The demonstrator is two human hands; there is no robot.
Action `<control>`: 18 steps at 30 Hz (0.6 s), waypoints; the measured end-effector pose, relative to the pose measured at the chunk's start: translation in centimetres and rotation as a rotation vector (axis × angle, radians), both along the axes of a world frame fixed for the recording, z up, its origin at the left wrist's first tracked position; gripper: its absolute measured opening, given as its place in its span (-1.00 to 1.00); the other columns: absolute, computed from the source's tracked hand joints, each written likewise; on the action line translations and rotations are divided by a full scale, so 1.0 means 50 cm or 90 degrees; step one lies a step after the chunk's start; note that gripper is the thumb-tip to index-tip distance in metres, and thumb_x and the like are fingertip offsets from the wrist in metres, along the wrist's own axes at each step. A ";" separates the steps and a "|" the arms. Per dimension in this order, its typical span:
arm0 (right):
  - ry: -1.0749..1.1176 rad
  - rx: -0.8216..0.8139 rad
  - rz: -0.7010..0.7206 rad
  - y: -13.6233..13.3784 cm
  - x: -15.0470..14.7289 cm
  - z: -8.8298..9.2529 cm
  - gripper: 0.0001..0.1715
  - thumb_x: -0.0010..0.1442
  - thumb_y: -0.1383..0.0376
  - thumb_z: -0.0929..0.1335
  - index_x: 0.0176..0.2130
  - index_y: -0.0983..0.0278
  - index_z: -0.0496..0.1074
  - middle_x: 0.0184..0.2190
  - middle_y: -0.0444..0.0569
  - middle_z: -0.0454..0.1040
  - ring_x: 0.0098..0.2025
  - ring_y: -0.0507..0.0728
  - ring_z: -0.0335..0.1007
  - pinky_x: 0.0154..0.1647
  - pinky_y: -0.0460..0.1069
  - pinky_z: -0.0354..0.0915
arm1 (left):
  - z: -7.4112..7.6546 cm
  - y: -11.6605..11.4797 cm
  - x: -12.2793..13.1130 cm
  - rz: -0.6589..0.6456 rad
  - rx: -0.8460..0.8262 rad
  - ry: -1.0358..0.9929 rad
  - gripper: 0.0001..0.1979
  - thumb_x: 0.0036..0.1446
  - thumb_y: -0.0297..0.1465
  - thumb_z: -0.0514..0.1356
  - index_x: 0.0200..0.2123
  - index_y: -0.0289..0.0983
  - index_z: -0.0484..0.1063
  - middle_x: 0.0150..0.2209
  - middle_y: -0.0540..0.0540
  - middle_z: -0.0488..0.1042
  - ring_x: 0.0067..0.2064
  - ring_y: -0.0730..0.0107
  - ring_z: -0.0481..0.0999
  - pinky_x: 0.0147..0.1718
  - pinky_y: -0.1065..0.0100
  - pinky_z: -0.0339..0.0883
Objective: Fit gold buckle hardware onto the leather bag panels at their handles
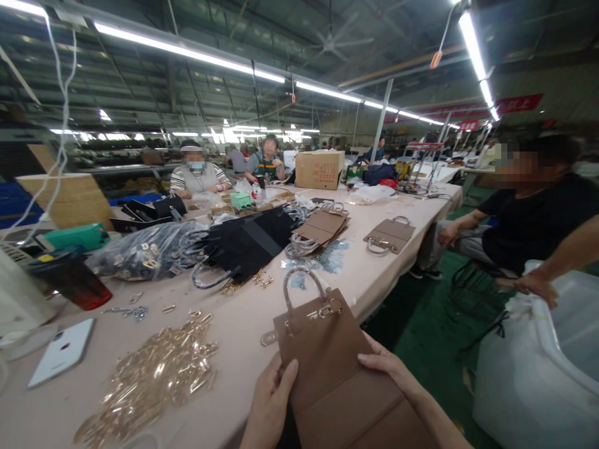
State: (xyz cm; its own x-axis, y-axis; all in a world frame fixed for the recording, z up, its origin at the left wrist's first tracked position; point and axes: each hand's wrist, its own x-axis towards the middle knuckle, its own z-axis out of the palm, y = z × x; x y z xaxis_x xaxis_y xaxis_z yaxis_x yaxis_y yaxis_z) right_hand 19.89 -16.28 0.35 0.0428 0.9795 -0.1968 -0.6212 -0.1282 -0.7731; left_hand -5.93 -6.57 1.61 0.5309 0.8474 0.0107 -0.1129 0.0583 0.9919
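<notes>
Tubes point(187, 52) overhead burn white beneath a dim roof point(290, 28); metal parts point(159, 365) glint, and soft shading crosses the bag point(322, 340). Wide-angle distortion stretches the edges; the far distance looks slightly blurred.

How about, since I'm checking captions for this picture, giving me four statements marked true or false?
The left hand and right hand both grip the brown bag. True.
The phone lies on top of the gold hardware. False: the phone lies on the table, left of the gold hardware.
The brown bag's handle is beyond both hands. True.
The cardboard box stands on the floor. False: the cardboard box stands on the table.
</notes>
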 end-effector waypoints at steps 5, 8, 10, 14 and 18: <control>0.002 0.013 0.008 0.001 0.000 -0.001 -0.08 0.05 0.24 0.57 0.33 0.13 0.34 0.19 0.12 0.55 0.20 0.39 0.52 0.28 0.27 0.31 | -0.002 0.010 0.001 0.003 0.015 0.015 -0.44 0.27 -0.02 0.25 0.18 -0.26 0.53 0.14 -0.24 0.60 0.12 -0.05 0.59 0.16 0.05 0.46; 0.004 0.020 0.012 0.002 -0.003 0.005 -0.09 0.05 0.23 0.58 0.33 0.13 0.34 0.19 0.11 0.56 0.21 0.39 0.51 0.28 0.28 0.31 | -0.013 0.021 0.002 0.005 0.031 0.024 -0.46 0.28 -0.04 0.26 0.19 -0.24 0.53 0.16 -0.22 0.59 0.17 -0.06 0.56 0.17 0.07 0.45; -0.007 0.026 0.019 0.002 -0.005 0.012 -0.11 0.06 0.21 0.58 0.31 0.14 0.36 0.16 0.11 0.58 0.21 0.39 0.52 0.27 0.28 0.32 | -0.018 0.027 0.003 -0.002 0.032 0.026 -0.47 0.29 -0.06 0.25 0.19 -0.24 0.53 0.17 -0.21 0.58 0.19 -0.05 0.55 0.20 0.08 0.44; -0.022 0.048 0.044 0.000 -0.003 0.027 -0.17 0.10 0.21 0.58 0.30 0.15 0.38 0.17 0.10 0.57 0.23 0.38 0.49 0.32 0.28 0.28 | -0.015 0.036 0.007 -0.017 0.048 0.042 -0.46 0.30 -0.04 0.23 0.17 -0.27 0.53 0.18 -0.21 0.57 0.20 -0.01 0.54 0.21 0.12 0.42; -0.018 0.090 0.050 0.001 0.007 0.027 -0.21 0.12 0.23 0.57 0.29 0.15 0.41 0.20 0.08 0.54 0.26 0.37 0.47 0.37 0.29 0.21 | 0.002 0.046 0.010 -0.033 0.107 0.111 -0.44 0.30 0.02 0.20 0.12 -0.30 0.54 0.14 -0.21 0.59 0.16 0.04 0.56 0.19 0.20 0.41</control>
